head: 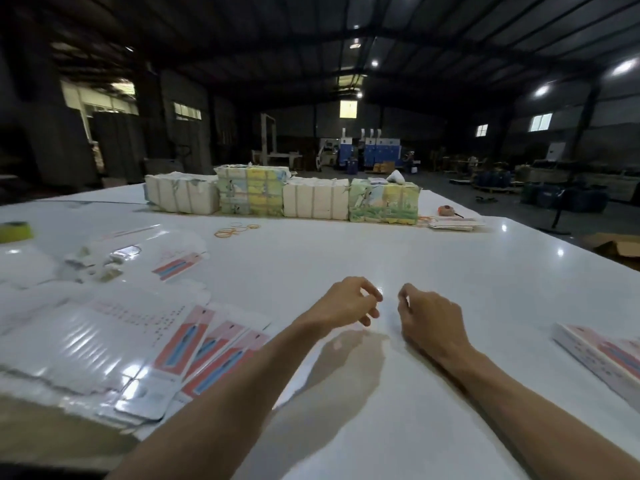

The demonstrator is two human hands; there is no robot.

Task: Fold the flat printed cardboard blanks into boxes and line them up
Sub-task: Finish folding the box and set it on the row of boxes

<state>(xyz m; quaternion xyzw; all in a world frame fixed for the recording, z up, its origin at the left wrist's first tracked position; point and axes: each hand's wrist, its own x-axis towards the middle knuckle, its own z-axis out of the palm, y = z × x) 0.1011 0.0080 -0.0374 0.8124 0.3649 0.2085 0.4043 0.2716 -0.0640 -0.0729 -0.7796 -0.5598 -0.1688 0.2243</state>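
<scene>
Lying fanned, blanks sit left of both hands

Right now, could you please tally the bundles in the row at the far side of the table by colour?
White bundles: 2
Printed bundles: 2
Total: 4

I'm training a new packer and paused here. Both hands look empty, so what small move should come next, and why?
Probably the left hand should reach left to the stack of flat blanks and lift the top one. Both it and the right hand hover loosely curled over the table, holding nothing, and the stack lies on that side.
</scene>
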